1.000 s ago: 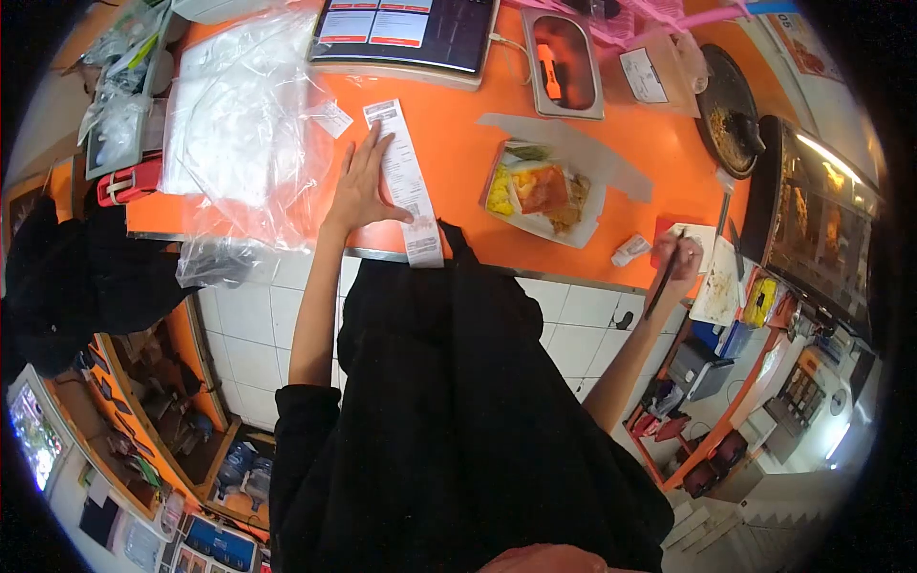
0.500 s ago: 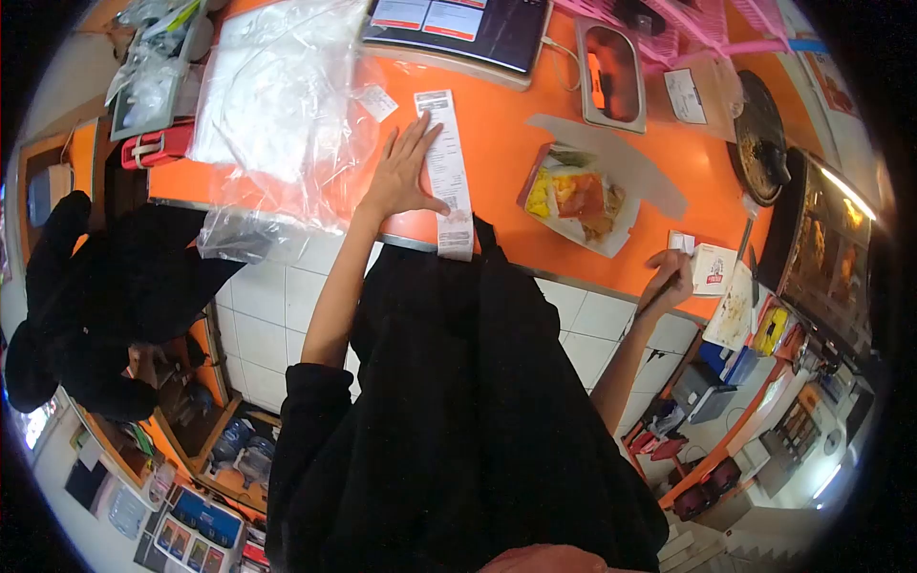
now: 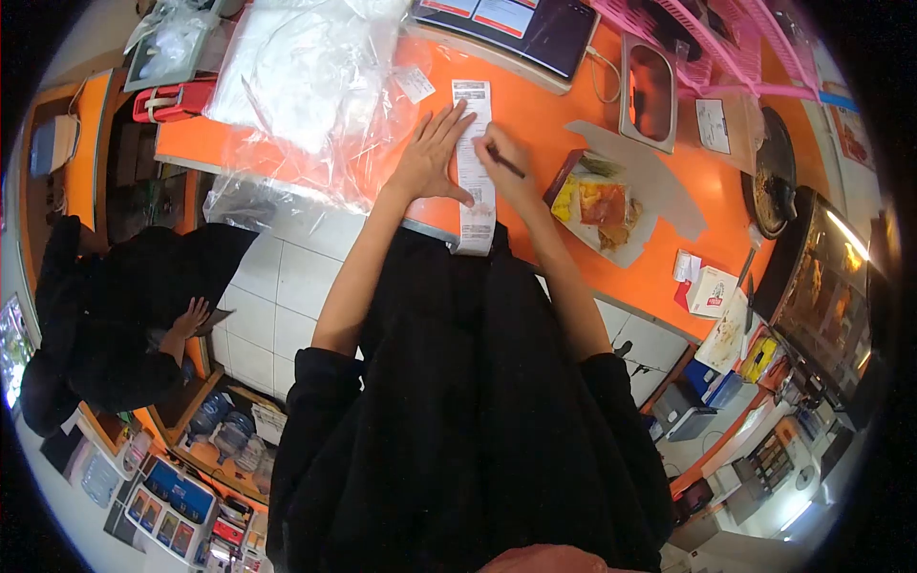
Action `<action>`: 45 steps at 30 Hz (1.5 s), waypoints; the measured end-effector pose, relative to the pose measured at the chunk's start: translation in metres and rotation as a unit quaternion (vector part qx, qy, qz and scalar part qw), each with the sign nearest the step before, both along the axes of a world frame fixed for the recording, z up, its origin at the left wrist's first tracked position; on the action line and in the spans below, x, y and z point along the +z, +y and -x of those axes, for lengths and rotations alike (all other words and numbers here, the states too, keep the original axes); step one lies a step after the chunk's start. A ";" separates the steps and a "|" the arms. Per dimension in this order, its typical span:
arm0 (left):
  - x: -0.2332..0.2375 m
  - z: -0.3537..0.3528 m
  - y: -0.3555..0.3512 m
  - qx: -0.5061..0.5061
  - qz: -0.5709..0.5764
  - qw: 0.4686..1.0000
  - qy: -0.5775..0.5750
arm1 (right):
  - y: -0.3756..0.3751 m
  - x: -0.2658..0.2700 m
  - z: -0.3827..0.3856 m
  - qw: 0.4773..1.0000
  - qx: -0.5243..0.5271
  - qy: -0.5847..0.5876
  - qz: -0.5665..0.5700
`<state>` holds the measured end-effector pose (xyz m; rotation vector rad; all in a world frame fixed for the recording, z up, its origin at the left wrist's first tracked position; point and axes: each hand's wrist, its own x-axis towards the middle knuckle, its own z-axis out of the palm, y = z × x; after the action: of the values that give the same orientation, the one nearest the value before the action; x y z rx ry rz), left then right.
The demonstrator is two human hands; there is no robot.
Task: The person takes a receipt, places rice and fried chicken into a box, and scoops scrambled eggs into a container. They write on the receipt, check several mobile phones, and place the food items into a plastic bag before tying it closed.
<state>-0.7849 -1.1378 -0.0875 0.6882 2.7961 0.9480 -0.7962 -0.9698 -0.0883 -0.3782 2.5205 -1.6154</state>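
Observation:
A long printed receipt (image 3: 475, 191) lies on the orange counter, its lower end hanging over the front edge. My left hand (image 3: 430, 162) rests flat on the receipt's left side, fingers spread, holding nothing. On the receipt's right side, my right hand (image 3: 503, 160) is closed around a dark pen (image 3: 509, 166), whose writing tip is hidden by the fingers. To the right of that hand sits an open paper box (image 3: 597, 205) with yellow pieces, a reddish-orange square item and brown food inside.
Clear plastic bags (image 3: 306, 86) cover the counter's left part. A tablet (image 3: 516, 29), a metal tray (image 3: 648, 91) and a pink basket (image 3: 731, 48) stand at the back. A small white box (image 3: 712, 291) is at right. A person in black (image 3: 143, 315) is at left.
My right hand has moved left and up from beside the small white box to the receipt, with the pen. The view has shifted slightly, and the other person's hand now shows with fingers spread.

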 end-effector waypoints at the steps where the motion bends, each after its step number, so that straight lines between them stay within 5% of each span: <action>1: 0.000 -0.003 0.000 0.002 -0.003 1.000 -0.008 | 0.001 -0.001 0.003 0.995 0.017 -0.085 0.047; 4: 0.002 0.000 -0.001 0.006 -0.006 1.000 -0.014 | 0.006 0.008 -0.004 0.982 0.014 -0.186 0.027; 11: 0.001 0.000 0.003 0.003 0.021 1.000 -0.006 | 0.030 0.024 -0.028 0.970 0.036 -0.104 -0.216; 14: 0.001 0.000 0.002 0.002 0.035 0.999 -0.008 | 0.051 0.100 -0.034 0.967 -0.073 -0.087 -0.227; 16: 0.000 0.000 0.002 0.004 0.033 0.999 -0.006 | 0.076 0.144 -0.031 0.972 -0.189 0.079 -0.117; 18: 0.000 -0.002 0.003 0.011 0.025 1.000 -0.002 | 0.109 0.167 -0.022 0.871 -0.249 0.275 -0.322; 20: 0.002 -0.002 0.003 0.016 0.016 1.000 -0.002 | 0.141 0.176 -0.027 0.841 -0.246 0.254 -0.410; 24: -0.001 -0.002 0.002 0.010 0.016 1.000 -0.003 | 0.211 0.129 -0.079 0.911 -0.011 0.003 -0.413; 26: -0.002 -0.002 0.001 0.010 0.011 1.000 0.000 | 0.190 0.104 -0.107 0.968 -0.046 -0.041 -0.243; 29: 0.001 -0.001 0.004 0.022 -0.025 0.999 -0.009 | 0.166 0.074 -0.130 0.915 -0.059 0.059 -0.396; 36: 0.025 -0.003 0.066 0.086 0.108 0.975 0.174 | 0.168 0.064 -0.134 0.939 -0.111 0.004 -0.326; 38: 0.054 -0.021 0.112 -0.046 0.061 0.983 0.165 | 0.172 0.055 -0.133 0.940 -0.117 -0.033 -0.320; 41: 0.062 -0.042 0.157 -0.024 0.031 0.994 0.105 | 0.150 0.049 -0.132 0.909 -0.284 0.045 -0.302; 44: 0.033 -0.050 0.164 0.010 0.041 0.995 0.085 | 0.156 0.053 -0.128 0.833 -0.331 -0.057 -0.439; 45: 0.031 -0.050 0.163 0.026 0.034 0.995 0.087 | 0.160 0.049 -0.128 0.868 -0.324 -0.027 -0.375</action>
<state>-0.7345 -0.9748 -0.0562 0.7250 2.9954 0.8335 -0.6678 -0.8098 -0.0394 0.6477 3.1261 -0.5663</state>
